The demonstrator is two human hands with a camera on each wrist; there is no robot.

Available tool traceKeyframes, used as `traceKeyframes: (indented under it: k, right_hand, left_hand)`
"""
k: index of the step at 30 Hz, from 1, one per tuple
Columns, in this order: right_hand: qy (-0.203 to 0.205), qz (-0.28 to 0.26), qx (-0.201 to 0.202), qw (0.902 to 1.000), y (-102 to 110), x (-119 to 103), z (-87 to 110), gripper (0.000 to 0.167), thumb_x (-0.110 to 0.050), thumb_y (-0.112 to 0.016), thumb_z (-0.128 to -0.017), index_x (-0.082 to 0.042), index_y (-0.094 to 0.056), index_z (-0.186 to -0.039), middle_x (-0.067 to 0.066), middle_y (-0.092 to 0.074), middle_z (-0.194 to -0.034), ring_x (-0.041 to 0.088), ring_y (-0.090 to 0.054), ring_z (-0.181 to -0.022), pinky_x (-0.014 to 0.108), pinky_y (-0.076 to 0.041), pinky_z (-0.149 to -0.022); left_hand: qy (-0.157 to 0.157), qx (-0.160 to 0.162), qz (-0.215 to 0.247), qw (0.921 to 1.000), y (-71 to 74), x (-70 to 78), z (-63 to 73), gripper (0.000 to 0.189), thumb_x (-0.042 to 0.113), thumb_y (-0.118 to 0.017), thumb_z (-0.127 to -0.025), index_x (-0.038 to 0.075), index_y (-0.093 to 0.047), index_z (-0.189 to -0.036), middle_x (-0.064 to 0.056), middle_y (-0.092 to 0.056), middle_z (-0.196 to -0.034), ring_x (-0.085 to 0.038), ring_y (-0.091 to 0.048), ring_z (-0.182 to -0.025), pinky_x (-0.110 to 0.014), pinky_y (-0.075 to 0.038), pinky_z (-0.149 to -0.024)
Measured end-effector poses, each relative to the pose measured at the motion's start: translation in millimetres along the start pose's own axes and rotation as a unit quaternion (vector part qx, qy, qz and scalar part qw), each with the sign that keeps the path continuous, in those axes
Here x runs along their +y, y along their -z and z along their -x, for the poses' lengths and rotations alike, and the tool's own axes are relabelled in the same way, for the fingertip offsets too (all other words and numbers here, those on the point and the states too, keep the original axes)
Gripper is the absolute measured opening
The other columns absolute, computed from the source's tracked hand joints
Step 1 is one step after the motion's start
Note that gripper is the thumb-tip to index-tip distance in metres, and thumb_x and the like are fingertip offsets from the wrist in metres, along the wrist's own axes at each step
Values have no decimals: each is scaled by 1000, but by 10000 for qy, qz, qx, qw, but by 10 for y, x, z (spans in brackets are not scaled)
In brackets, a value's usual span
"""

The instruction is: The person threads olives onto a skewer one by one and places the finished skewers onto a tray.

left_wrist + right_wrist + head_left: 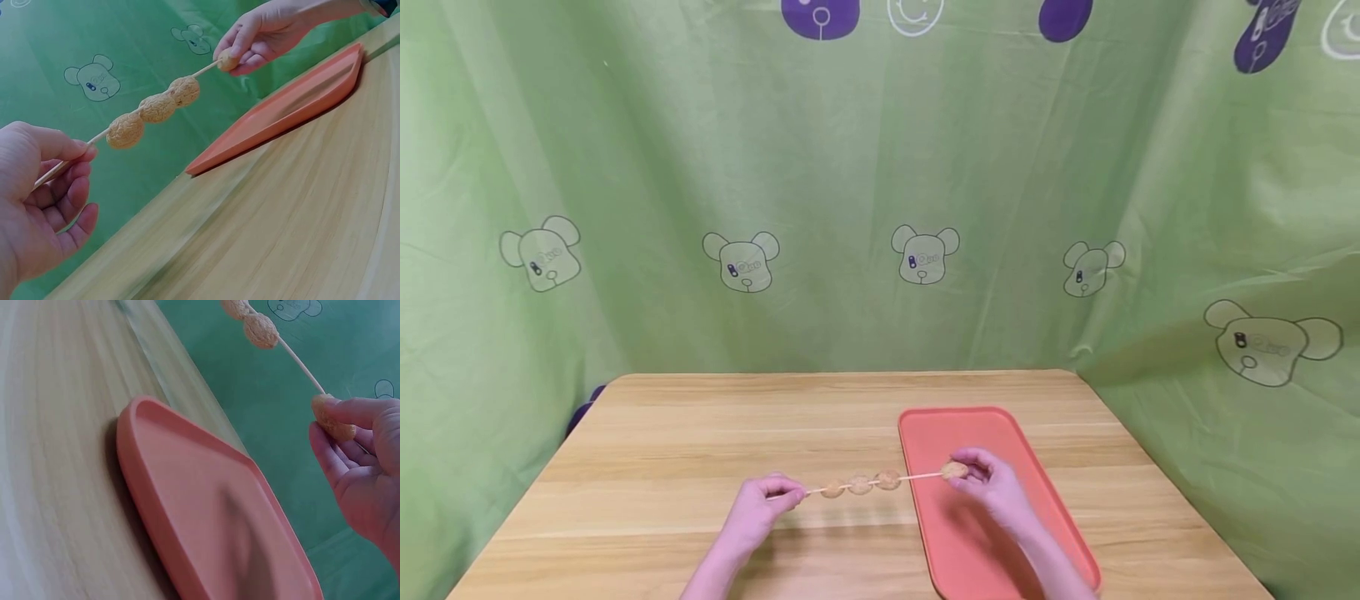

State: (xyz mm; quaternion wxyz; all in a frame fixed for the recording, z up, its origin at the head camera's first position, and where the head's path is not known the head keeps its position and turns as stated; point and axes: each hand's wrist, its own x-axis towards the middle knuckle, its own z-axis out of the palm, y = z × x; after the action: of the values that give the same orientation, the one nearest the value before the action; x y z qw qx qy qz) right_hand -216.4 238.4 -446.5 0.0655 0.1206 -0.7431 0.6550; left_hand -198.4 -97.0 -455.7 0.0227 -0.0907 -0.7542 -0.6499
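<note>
A thin wooden skewer [921, 476] is held nearly level above the table, with three tan, rough-surfaced food balls [157, 108] threaded close together along it. My left hand [758, 506] pinches the skewer's left end between thumb and index finger, the other fingers loosely bent in the left wrist view. At the opposite end, my right hand [996, 492] pinches a fourth tan ball [331, 417] between thumb and fingers. The skewer's tip meets this ball, and a bare stretch of stick separates it from the other three.
A pinkish-red rectangular tray [955, 433] with a raised rim lies under the right hand, on the right part of the wood-grain table [662, 467]. Green curtains [820, 167] with bear-head prints hang behind the table and along both sides.
</note>
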Motion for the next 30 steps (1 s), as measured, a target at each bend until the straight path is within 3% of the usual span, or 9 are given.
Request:
traceKeyframes:
  k: [21, 30]
  right_hand:
    - [110, -144, 63, 9998, -125, 7, 1, 35, 15, -67, -71, 20, -53, -102, 8, -63, -86, 9, -62, -79, 21, -50, -74]
    - [98, -146, 159, 9997, -198, 21, 16, 35, 19, -66, -68, 21, -53, -101, 14, -63, -89, 7, -61, -78, 20, -50, -73]
  left_hand:
    - [-29, 113, -196, 9997, -64, -9, 3, 10, 4, -68, -79, -4, -68, -84, -6, -63, -78, -12, -53, -71, -25, -43, -67]
    - [-70, 81, -187, 9998, -89, -15, 13, 11, 4, -67, -79, -6, -68, -84, -6, -63, -79, -12, -53, -72, -25, -43, -68]
